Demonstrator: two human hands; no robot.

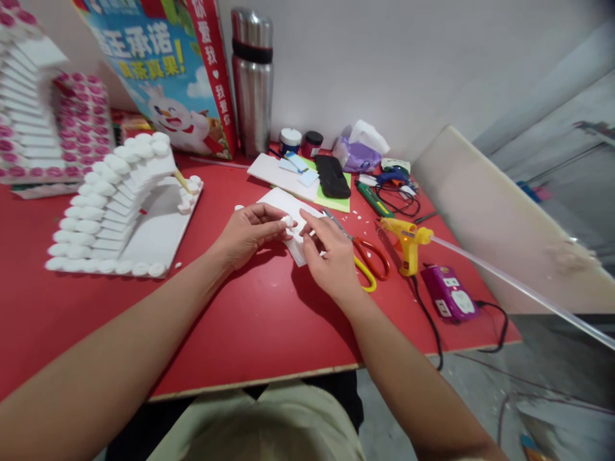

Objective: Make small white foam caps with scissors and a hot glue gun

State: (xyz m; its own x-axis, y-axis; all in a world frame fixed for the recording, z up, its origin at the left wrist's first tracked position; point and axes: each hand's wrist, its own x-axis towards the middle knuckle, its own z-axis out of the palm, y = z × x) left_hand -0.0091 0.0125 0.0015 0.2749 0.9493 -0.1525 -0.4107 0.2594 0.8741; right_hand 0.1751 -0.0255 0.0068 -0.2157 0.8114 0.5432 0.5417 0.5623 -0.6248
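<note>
My left hand (252,234) is closed in a pinch on a small white foam-like piece (287,221) above the middle of the red table. Close by on the right, my right hand (331,253) has its thumb and index finger apart, the tips a short way from the piece. Beneath both hands lies a white sheet (278,200), partly covered by them. Scissors (372,259) with red and yellow handles rest just right of my right hand, their blades partly hidden behind it. To the left stands a white model (120,211) with steps, an arch and rounded edging pieces.
A yellow glue gun (408,240) holding a long clear stick stands at right, beside a purple power box (449,294) with cords. Behind are a steel flask (253,89), jars, a black phone-like object (332,176) and a purple tissue pack (358,153). A pink-and-white model (43,121) is far left.
</note>
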